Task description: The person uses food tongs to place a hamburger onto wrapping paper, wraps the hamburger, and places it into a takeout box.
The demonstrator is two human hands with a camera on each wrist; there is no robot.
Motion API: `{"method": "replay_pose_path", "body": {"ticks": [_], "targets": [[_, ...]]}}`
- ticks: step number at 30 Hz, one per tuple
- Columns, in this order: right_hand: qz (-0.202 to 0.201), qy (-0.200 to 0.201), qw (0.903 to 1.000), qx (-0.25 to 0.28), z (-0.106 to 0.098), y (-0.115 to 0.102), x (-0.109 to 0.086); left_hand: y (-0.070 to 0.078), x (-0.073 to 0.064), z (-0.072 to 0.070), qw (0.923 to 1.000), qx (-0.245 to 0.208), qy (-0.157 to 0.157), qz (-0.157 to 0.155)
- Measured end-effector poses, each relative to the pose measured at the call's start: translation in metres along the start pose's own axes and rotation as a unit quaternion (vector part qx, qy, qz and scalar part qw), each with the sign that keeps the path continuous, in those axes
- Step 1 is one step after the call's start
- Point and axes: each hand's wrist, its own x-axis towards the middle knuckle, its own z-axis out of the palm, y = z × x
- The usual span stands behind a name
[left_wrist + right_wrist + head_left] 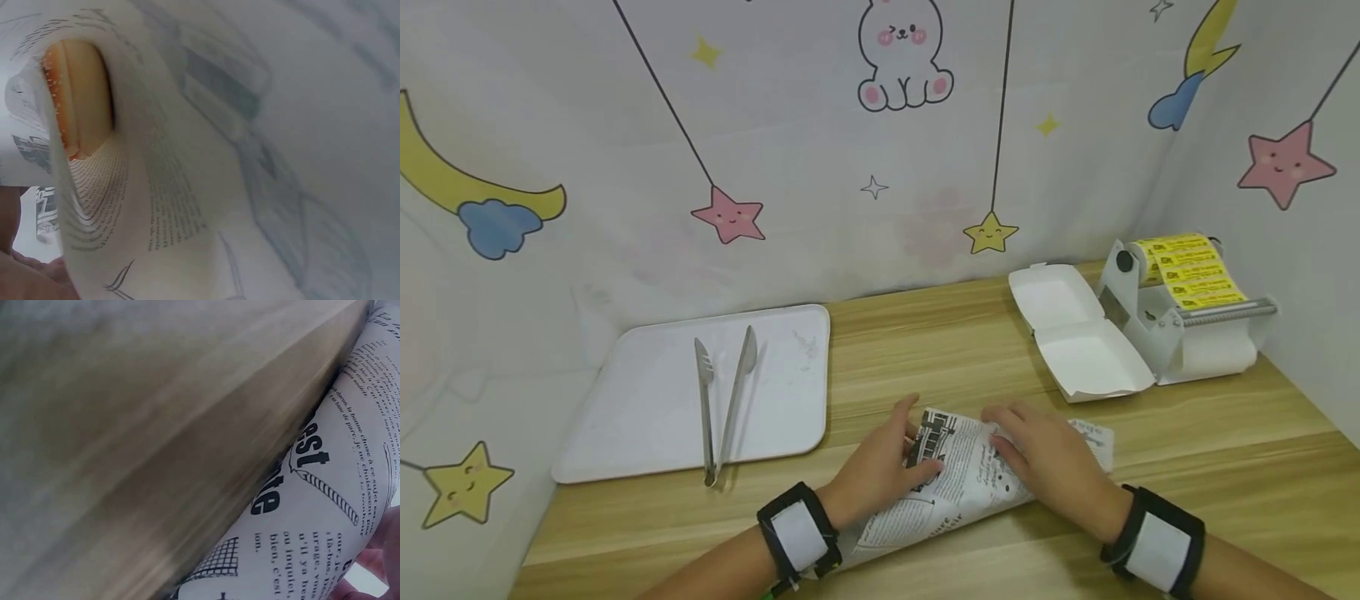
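A sheet of newsprint-patterned wrapping paper lies rolled over on the table in front of me, with a loose corner out to the right. Inside the roll, the left wrist view shows a sesame bun; the head view hides it. My left hand holds the paper's left part, thumb on top and fingers at the far side. On the right part, my right hand grips the paper, its fingers bent over the far edge. The right wrist view shows the paper's printed side along the wood.
Metal tongs lie on a white tray at left. An open white takeaway box stands at back right, beside a label dispenser with a yellow label roll. Behind the wooden table hangs a printed curtain.
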Motion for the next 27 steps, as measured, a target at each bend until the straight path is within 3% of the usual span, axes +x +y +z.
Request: {"method": "replay_pose_path", "body": {"ticks": [4, 7, 10, 12, 15, 16, 18, 22, 27], "targets": [[0.003, 0.001, 0.9999, -0.01, 0.001, 0.001, -0.002, 0.0, -0.002, 0.004, 0.9983, 0.032, 0.045, 0.018], [0.0, 0.007, 0.9999, -0.008, 0.001, 0.002, -0.002, 0.002, -0.003, 0.006, 0.9918, 0.086, 0.079, 0.051], [-0.013, 0.009, 0.9998, -0.01, 0.001, 0.001, -0.003, 0.003, -0.002, 0.005, 0.9777, 0.159, 0.1, 0.094], [-0.018, 0.007, 0.9997, -0.012, 0.001, 0.001, -0.002, 0.005, 0.0, 0.004, 0.9639, 0.213, 0.098, 0.126], [-0.018, 0.004, 0.9997, -0.015, 0.001, 0.001, -0.002, 0.007, 0.002, 0.002, 0.9464, 0.261, 0.069, 0.177], [-0.018, 0.004, 0.9997, -0.016, 0.001, 0.001, -0.002, 0.008, 0.002, 0.002, 0.9448, 0.264, 0.051, 0.188], [-0.022, 0.001, 0.9995, -0.023, 0.001, 0.001, -0.002, 0.011, 0.003, 0.002, 0.9491, 0.251, 0.006, 0.191], [-0.03, -0.005, 0.9989, -0.036, 0.002, 0.0, -0.002, 0.018, 0.002, 0.004, 0.9662, 0.207, -0.077, 0.133], [-0.035, -0.012, 0.9986, -0.039, 0.003, 0.0, -0.003, 0.021, 0.002, 0.009, 0.9663, 0.215, -0.115, 0.083]]}}
